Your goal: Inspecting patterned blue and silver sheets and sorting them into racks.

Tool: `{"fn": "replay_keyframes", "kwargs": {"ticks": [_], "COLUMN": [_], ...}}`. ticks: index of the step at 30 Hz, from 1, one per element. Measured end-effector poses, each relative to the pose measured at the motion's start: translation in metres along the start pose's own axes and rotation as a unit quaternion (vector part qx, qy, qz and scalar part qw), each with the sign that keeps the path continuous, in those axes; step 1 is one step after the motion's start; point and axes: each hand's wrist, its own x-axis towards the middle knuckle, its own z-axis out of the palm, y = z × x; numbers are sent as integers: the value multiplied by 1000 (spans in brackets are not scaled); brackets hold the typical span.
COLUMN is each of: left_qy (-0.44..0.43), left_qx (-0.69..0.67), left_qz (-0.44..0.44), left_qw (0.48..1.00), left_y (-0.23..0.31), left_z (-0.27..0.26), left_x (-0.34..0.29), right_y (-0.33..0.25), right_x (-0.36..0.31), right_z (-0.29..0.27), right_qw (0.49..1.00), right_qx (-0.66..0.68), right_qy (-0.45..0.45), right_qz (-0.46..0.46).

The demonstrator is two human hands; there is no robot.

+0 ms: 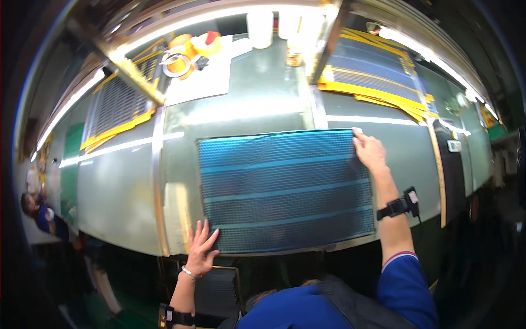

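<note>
A flat, rectangular dark mesh panel with blue sheen and lighter blue bands lies on the glossy grey-green tabletop in front of me. At its near left corner is my left hand, open with its fingers spread, the fingertips by the panel's edge. My right hand reaches to the far right corner, its fingers drawn together there. A small pale bit shows at those fingertips, too small to name. Both forearms wear black straps with small devices.
Yellow-edged dark panels lie stacked at the far right and far left. Orange tape rolls rest on a white sheet. A white cup stands at the back. Metal posts rise from the table. Another person is at far left.
</note>
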Motion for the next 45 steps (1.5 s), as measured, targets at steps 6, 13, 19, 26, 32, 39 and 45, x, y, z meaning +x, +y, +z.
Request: {"fn": "replay_keyframes", "kwargs": {"ticks": [6,13,19,26,32,39,45], "left_qy": [-3,103,273,295,303,305,307], "left_qx": [279,202,218,358,366,308,275], "left_qz": [23,101,-2,40,-17,-44,-52], "left_qw": [960,969,937,885,879,900,909], "left_y": [18,53,-6,-9,-23,-18,-17], "left_z": [4,8,-3,-5,1,9,6], "left_x": [-8,118,198,232,232,221,219], "right_y": [12,4,10,44,138,144,135], "right_x": [-7,-10,-14,-23,-151,-183,-192], "right_z": [45,62,66,49,23,22,26], "right_qw": [955,958,953,934,974,972,968], "right_qx": [-120,-31,-38,78,112,115,116], "right_qy": [218,248,265,210,-28,24,24], "right_qz": [-162,-139,-140,-279,-195,-202,-219]}}
